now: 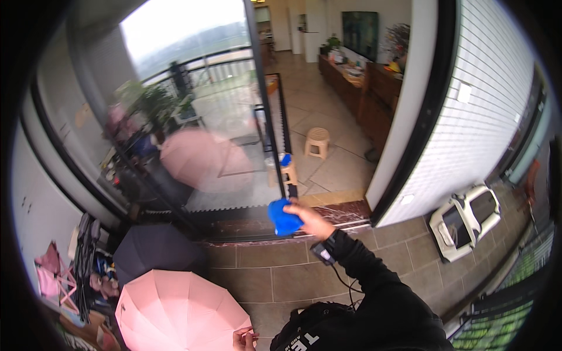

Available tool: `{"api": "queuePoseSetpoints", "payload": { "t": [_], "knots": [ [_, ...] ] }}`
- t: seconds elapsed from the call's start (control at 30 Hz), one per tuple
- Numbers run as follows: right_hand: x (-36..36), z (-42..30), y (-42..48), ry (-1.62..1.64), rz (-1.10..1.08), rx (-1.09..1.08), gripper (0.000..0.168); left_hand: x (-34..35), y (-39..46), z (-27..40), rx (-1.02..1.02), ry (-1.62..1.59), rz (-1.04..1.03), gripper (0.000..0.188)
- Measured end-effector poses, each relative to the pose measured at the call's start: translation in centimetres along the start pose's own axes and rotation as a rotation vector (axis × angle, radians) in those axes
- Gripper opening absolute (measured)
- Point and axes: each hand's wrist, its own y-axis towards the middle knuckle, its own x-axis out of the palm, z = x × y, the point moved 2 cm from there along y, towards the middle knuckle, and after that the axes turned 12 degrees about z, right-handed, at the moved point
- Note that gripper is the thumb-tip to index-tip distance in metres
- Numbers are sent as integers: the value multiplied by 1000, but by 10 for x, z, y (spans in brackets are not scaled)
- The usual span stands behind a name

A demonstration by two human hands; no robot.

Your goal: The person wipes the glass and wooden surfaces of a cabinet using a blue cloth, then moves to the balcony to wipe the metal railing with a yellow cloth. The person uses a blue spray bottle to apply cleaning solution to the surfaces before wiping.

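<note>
My right hand is closed around a bunched blue cloth, at the lower end of the dark frame of a glass sliding door. Whether the cloth touches the frame is not clear. At the bottom edge my left hand is partly cut off, with bent fingers over the rim of an open pink umbrella. It is unclear whether those fingers touch or hold anything. A dark open umbrella stands behind the pink one. The pane shows a reflection of the pink umbrella.
A marble sill crosses the doorway. Inside are a beige plastic stool, another stool with something blue on it, and a long wooden cabinet. A white framed object lies right on the tiles; folded items lean left.
</note>
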Motion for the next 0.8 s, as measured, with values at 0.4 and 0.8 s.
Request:
{"api": "queuePoseSetpoints", "payload": {
  "t": [0.4, 0.8],
  "knots": [
    [-134, 90, -293, -506, 195, 365, 81, 138, -40, -29, 112, 232, -784, 39],
    [-239, 27, -438, 217, 314, -19, 60, 310, -161, -79, -179, 110, -1696, 54]
  ]
}}
